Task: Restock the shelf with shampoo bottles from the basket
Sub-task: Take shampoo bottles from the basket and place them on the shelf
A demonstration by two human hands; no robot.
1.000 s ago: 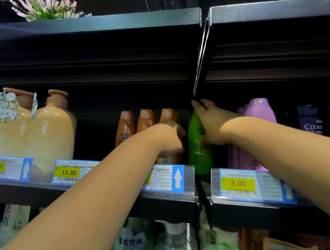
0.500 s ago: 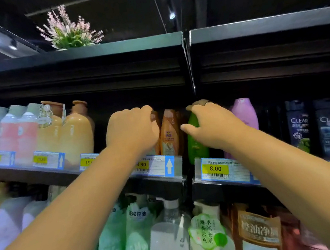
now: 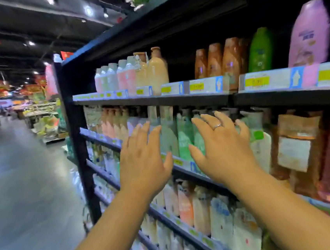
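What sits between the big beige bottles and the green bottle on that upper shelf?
In the head view, a bare dark gap follows the beige bottles. Then a row of brown bottles stands right up to the green bottle.

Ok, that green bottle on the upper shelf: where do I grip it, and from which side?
Grip the green bottle by its upper body, coming from the front. It stands upright, the price rail hides its base, and an orange-brown bottle crowds it on the left of the view. The gap toward the pink bottle probably leaves finger room on the right.
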